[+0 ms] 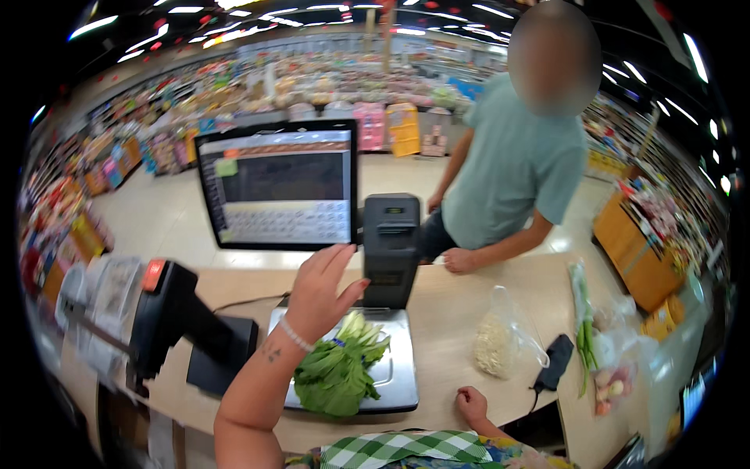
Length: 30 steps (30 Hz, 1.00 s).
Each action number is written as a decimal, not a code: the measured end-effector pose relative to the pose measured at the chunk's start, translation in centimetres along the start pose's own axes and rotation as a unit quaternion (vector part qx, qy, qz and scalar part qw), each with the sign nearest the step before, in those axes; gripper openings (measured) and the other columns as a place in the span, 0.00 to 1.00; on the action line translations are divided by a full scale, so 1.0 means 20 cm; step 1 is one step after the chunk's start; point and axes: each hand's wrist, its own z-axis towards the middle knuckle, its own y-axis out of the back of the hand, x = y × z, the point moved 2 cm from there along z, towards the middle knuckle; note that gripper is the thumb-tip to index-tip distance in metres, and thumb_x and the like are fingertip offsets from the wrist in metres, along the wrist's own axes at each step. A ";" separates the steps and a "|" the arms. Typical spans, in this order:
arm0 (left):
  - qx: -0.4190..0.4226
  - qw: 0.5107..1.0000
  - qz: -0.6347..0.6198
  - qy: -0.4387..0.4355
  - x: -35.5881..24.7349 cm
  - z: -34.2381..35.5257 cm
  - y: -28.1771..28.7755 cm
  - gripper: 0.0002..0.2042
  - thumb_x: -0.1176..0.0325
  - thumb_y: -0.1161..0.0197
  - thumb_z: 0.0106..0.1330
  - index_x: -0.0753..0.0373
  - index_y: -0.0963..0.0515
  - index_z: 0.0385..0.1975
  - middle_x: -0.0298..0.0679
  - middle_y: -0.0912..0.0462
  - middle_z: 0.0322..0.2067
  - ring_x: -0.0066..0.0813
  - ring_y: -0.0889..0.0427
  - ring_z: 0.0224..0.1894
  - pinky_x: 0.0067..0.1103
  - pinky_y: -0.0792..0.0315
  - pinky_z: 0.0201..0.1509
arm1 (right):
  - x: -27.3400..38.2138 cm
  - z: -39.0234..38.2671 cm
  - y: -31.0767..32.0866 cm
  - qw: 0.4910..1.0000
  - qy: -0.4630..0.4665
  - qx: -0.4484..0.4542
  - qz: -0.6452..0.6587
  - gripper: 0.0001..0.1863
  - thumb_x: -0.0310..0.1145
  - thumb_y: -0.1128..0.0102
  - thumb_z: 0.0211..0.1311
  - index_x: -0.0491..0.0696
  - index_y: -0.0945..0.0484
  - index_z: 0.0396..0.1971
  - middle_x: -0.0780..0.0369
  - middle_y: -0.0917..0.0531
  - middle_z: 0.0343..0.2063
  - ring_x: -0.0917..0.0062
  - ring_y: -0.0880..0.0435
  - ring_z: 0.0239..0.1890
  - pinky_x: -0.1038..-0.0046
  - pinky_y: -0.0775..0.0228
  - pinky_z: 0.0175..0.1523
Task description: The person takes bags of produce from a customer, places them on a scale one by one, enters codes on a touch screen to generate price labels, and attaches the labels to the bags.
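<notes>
head fisheye | looks down and forward | close over counter point(445, 316)

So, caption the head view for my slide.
Left hand hovers near the screen, right hand curled, leafy greens on the scale.

Observed at two o'clock: a standing person point(525, 168) in a pale green short-sleeved top. Noted at twelve, a pink display point(369, 127); at half past twelve, a yellow display stand point(403, 131). Found at three, a wooden display case point(634, 252) topped with packaged goods; at four, a dark pouch point(554, 362). Recorded at eight, a black stand-mounted device point(164, 316) bearing an orange label; at ten, stocked shelves point(168, 152).
</notes>
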 end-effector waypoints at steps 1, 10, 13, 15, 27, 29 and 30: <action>0.002 1.000 0.016 -0.004 0.02 0.02 -0.01 0.20 0.66 0.37 0.53 0.67 0.29 0.45 0.47 0.28 0.48 0.44 0.30 0.50 0.31 0.36 0.53 | -0.02 -0.01 0.01 1.000 -0.002 -0.012 0.006 0.08 0.29 0.45 0.49 0.45 0.21 0.31 0.58 0.19 0.22 0.74 0.19 0.25 0.75 0.28 0.33; -0.101 0.966 0.215 0.101 0.69 -0.06 0.24 0.15 0.58 0.36 0.54 0.65 0.24 0.28 0.58 0.38 0.56 0.55 0.42 0.60 0.36 0.46 0.61 | -0.08 -0.01 -0.06 1.000 0.012 0.000 0.012 0.08 0.27 0.46 0.49 0.43 0.22 0.30 0.60 0.21 0.20 0.77 0.22 0.22 0.77 0.30 0.31; -0.117 0.957 0.239 0.115 0.79 0.00 0.30 0.16 0.54 0.39 0.56 0.64 0.24 0.25 0.58 0.40 0.58 0.55 0.46 0.62 0.36 0.49 0.62 | -0.06 0.00 -0.05 1.000 0.009 0.005 0.007 0.08 0.26 0.47 0.50 0.42 0.23 0.30 0.62 0.22 0.20 0.81 0.25 0.22 0.79 0.31 0.30; -0.122 0.953 0.251 0.120 0.85 0.05 0.32 0.18 0.51 0.41 0.57 0.64 0.24 0.24 0.58 0.40 0.58 0.54 0.48 0.63 0.36 0.50 0.62 | -0.05 0.00 -0.05 1.000 0.009 0.007 0.011 0.08 0.26 0.48 0.51 0.41 0.23 0.30 0.63 0.23 0.19 0.83 0.26 0.22 0.80 0.32 0.30; -0.084 0.940 0.274 0.184 0.99 0.19 0.35 0.21 0.49 0.47 0.61 0.62 0.23 0.23 0.51 0.41 0.60 0.49 0.53 0.66 0.35 0.58 0.65 | -0.03 -0.01 -0.06 1.000 -0.010 0.012 0.016 0.08 0.26 0.47 0.50 0.43 0.23 0.31 0.62 0.21 0.22 0.79 0.23 0.23 0.78 0.30 0.32; -0.092 0.941 0.272 0.178 0.96 0.15 0.32 0.20 0.50 0.47 0.61 0.62 0.23 0.23 0.52 0.39 0.59 0.48 0.54 0.66 0.36 0.58 0.65 | -0.06 0.00 -0.06 1.000 0.009 0.002 0.016 0.08 0.26 0.47 0.50 0.43 0.23 0.31 0.61 0.20 0.23 0.78 0.22 0.24 0.78 0.30 0.33; -0.109 0.949 0.253 0.154 0.94 0.12 0.31 0.18 0.52 0.45 0.60 0.63 0.23 0.23 0.54 0.38 0.58 0.50 0.50 0.65 0.37 0.56 0.65 | -0.05 0.00 -0.05 1.000 0.010 0.006 0.012 0.08 0.26 0.46 0.50 0.43 0.23 0.31 0.61 0.20 0.23 0.77 0.22 0.24 0.77 0.30 0.33</action>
